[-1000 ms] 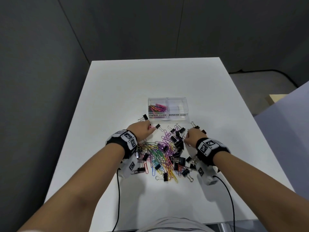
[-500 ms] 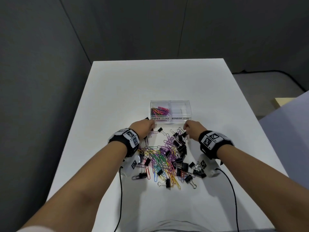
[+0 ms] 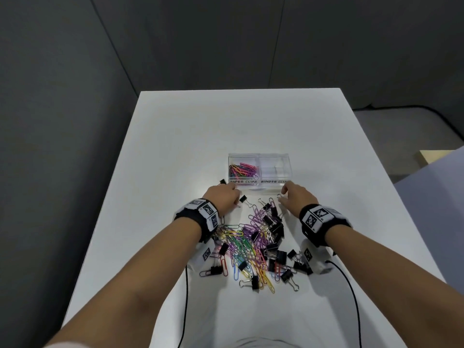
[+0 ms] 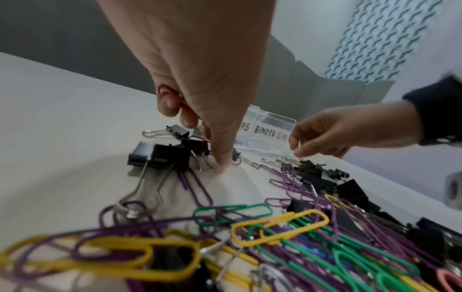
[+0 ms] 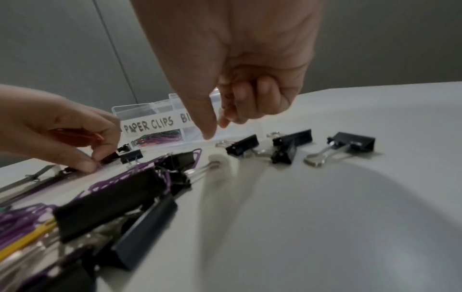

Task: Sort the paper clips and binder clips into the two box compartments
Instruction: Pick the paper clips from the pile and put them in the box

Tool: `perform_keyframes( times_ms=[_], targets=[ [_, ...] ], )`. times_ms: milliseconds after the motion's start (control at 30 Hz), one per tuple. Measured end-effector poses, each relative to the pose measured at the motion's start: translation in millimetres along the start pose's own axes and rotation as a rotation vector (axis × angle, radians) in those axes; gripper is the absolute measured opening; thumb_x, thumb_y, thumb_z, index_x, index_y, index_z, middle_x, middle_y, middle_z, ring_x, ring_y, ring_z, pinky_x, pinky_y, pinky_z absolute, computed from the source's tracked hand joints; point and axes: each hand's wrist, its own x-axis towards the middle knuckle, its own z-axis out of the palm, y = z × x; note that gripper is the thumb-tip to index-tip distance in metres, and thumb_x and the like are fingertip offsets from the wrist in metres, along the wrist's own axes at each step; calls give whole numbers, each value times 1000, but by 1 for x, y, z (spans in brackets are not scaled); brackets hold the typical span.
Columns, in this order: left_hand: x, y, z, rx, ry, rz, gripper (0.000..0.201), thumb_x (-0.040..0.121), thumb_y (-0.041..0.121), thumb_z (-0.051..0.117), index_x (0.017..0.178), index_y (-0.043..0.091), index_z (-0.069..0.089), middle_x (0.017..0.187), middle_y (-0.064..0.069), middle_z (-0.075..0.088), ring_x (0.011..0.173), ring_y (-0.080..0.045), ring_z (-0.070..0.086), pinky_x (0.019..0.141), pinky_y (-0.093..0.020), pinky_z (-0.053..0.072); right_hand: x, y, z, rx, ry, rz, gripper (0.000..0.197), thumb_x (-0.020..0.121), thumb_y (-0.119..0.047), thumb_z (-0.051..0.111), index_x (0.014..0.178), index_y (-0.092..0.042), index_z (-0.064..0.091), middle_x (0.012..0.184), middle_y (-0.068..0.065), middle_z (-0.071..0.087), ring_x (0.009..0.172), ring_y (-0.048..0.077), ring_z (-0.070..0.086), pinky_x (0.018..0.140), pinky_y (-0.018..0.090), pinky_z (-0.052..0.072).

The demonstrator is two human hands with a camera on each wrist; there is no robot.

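Observation:
A clear two-compartment box (image 3: 258, 182) stands mid-table. Its left side, labelled PAPER CLIPS, holds coloured paper clips (image 3: 242, 170); the right side, labelled BINDER CLIPS, looks empty. A mixed pile of coloured paper clips and black binder clips (image 3: 253, 242) lies in front of it. My left hand (image 3: 223, 197) is at the pile's far left edge with red paper clips (image 5: 75, 133) in its curled fingers and its thumb tip down on the table. My right hand (image 3: 295, 197) hovers by the box's front right corner with curled fingers, and a silver wire handle of a binder clip (image 4: 298, 141) shows between them.
Three loose binder clips (image 5: 290, 146) lie on the white table (image 3: 175, 159) under my right hand, and one more (image 3: 223, 182) sits left of the box. Grey partition walls surround the table. Cables trail from both wrist cameras toward me.
Both hands have moved away from the pile's middle and forward to the box's front. The right hand came up off the binder clips with its fingers curled.

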Motion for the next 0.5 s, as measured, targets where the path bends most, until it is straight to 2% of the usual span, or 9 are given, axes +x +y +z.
perform_keyframes(
  times_ms=[133,200,300,400,500],
  targets=[
    [3,8,-3,-65,43,79,20,98,19,42,111,11,55,112,-8,61,102,-24,57,78,-34,48,-4,-9,-3,-147,-104,-36,29,86,-44,56,84,-15,54,85,3,60,77,19,54,68,28,42],
    [5,15,-6,-96,31,87,23,98,16,41,118,13,52,113,-9,64,102,-26,60,83,-35,49,-5,-11,1,-204,-147,-34,36,82,-48,59,81,-12,58,81,3,60,74,19,54,65,27,42],
    [6,23,-6,-135,-41,86,32,96,10,42,128,13,47,120,-10,63,107,-28,60,90,-37,50,-5,-11,6,-174,-159,-42,33,80,-41,61,79,-8,63,80,6,62,74,21,55,63,27,42],
    [5,30,-5,-199,-117,38,34,96,5,38,128,12,43,120,-11,62,103,-28,60,85,-34,47,-4,-12,6,-83,-179,-53,21,79,-27,62,66,-14,53,73,4,57,70,21,54,61,27,41],
    [6,35,-5,-227,-127,23,34,95,19,41,129,14,44,124,-9,60,105,-27,60,85,-33,46,-4,-11,6,-82,-182,-48,22,77,-25,59,63,-14,48,64,4,51,65,21,49,56,26,37]
  ],
)
